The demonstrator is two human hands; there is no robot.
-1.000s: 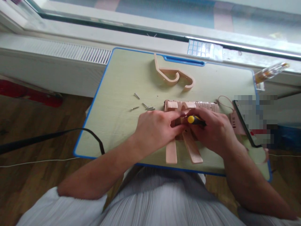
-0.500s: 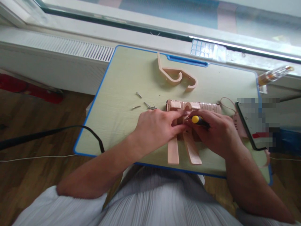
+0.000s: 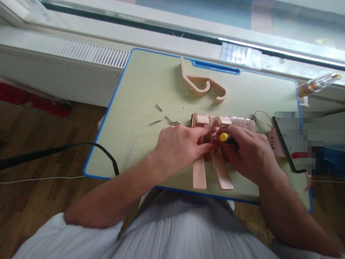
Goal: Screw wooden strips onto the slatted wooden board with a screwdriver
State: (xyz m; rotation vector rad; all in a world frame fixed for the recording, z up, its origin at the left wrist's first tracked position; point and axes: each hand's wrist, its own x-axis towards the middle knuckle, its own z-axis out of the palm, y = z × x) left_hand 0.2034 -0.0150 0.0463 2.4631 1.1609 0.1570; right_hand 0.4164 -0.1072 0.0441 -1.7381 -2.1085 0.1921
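My right hand point(image 3: 252, 153) is closed round a small screwdriver point(image 3: 229, 139) with a yellow and black handle. Its tip points left, at a pale hook-shaped strip point(image 3: 223, 174), probably wood or plastic. From the left, my left hand point(image 3: 176, 145) presses its fingers and thumb about the same strip, near the tip. A second strip point(image 3: 199, 175) lies beside it, partly under my left hand. Both strips rest across a ribbed, shiny-wrapped block point(image 3: 242, 124), their curled ends on top. What the fingertips touch exactly is hidden.
Several loose screws point(image 3: 168, 119) lie left of the block. Two more hooked strips point(image 3: 198, 87) lie toward the back of the blue-edged table point(image 3: 140, 82). A dark-framed device point(image 3: 283, 144) stands at the right edge, and a black strap point(image 3: 105, 148) crosses the left edge.
Both hands stay at the strip with hardly any movement. The screwdriver handle has turned slightly in my right hand. The whole view has shifted a little.
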